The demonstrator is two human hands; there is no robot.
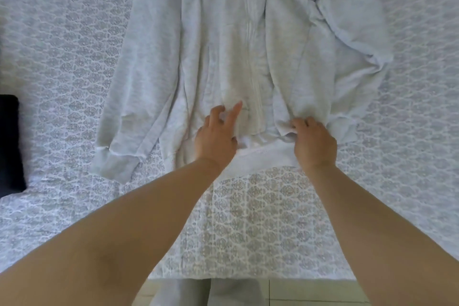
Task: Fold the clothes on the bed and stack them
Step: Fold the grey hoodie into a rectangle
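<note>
The grey hoodie [223, 40] lies front-up and spread flat on the bed [260, 218], zipper running down its middle, hem toward the person. The right hand [314, 140] grips bunched fabric at the hem, beside the cuff of the right-side sleeve [347, 32], which lies folded across the body. The left hand [216, 136] rests on the hem with fingers loosely spread, probably flattening the cloth for a clean fold. No containers are in view.
</note>
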